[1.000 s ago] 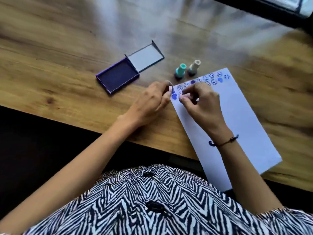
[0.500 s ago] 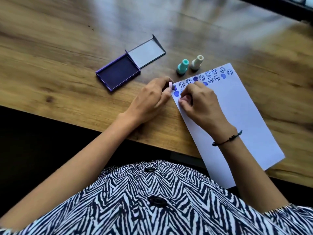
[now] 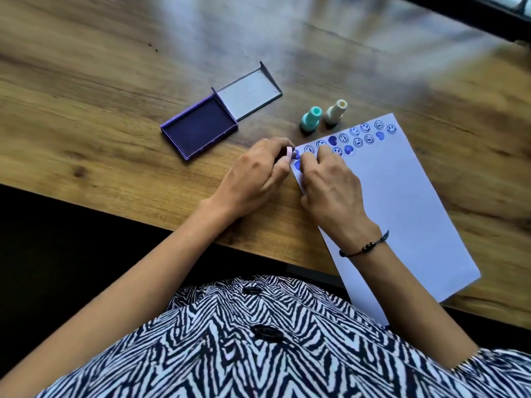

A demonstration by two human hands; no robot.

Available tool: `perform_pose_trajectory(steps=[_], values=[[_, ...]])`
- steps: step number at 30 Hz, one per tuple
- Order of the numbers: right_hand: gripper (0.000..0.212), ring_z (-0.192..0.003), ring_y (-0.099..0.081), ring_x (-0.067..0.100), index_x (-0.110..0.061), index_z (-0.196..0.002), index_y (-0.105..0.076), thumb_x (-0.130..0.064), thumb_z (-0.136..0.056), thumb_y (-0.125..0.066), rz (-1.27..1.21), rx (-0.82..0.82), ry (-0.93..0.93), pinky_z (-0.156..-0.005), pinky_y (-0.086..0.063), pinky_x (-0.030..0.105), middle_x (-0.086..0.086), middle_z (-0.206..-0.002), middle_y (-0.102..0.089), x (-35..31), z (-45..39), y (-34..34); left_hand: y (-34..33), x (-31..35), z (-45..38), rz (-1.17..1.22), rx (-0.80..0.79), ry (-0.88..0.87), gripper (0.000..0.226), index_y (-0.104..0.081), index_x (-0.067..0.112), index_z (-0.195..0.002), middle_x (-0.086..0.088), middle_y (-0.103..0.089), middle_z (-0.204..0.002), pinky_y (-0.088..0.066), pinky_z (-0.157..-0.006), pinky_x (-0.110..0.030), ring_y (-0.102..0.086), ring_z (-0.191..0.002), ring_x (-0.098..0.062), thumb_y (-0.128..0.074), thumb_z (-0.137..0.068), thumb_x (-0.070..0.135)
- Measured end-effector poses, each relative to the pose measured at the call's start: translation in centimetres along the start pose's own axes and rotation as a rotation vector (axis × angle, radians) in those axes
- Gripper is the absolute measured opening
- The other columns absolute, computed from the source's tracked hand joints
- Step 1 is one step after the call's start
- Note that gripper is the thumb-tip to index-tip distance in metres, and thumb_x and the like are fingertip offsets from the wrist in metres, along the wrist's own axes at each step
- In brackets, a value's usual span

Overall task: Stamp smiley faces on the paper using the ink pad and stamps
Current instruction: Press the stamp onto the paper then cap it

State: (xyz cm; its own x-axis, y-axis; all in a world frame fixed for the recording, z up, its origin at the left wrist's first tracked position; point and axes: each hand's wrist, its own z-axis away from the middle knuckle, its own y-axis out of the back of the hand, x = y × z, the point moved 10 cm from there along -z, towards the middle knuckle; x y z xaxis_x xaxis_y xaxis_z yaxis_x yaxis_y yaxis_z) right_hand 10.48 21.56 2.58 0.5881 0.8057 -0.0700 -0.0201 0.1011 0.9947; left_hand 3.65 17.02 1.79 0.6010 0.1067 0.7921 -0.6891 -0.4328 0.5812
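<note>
A white paper (image 3: 402, 202) lies at an angle on the wooden table, with two rows of blue smiley and heart prints along its top edge. My left hand (image 3: 255, 173) pinches a small pink stamp (image 3: 289, 153) on its side, right at the paper's top left corner. Beside it, my right hand (image 3: 330, 182) rests on that corner with fingertips curled down onto the sheet; whatever is under them is hidden. The open purple ink pad (image 3: 199, 129) sits to the left, its lid (image 3: 248, 91) folded back.
A teal stamp (image 3: 311, 118) and a cream stamp (image 3: 336, 111) stand upright just above the paper's top edge. The table's front edge (image 3: 172, 225) runs under my forearms. A dark window frame (image 3: 474, 12) crosses the far right corner.
Both hands stay together at the paper's top left corner. The pink stamp's end shows more clearly between my left fingers now. My right fingertips have shifted slightly.
</note>
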Motion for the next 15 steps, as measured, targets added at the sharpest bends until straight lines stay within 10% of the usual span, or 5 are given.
perform_pose_trajectory(steps=[15], values=[[0.016,-0.086,-0.052,0.035,-0.009,-0.102,-0.051,-0.007,-0.087,-0.046,-0.087,0.03,0.028,-0.057,-0.033,0.033,0.017,-0.101,-0.05,0.08,0.26,0.01,-0.22,-0.36,-0.02,0.014,-0.008,0.015,0.027,-0.054,0.006,-0.104,-0.013,-0.063,-0.098,-0.038,-0.079,-0.024,-0.053,-0.091,-0.018,-0.037,-0.091,0.023]])
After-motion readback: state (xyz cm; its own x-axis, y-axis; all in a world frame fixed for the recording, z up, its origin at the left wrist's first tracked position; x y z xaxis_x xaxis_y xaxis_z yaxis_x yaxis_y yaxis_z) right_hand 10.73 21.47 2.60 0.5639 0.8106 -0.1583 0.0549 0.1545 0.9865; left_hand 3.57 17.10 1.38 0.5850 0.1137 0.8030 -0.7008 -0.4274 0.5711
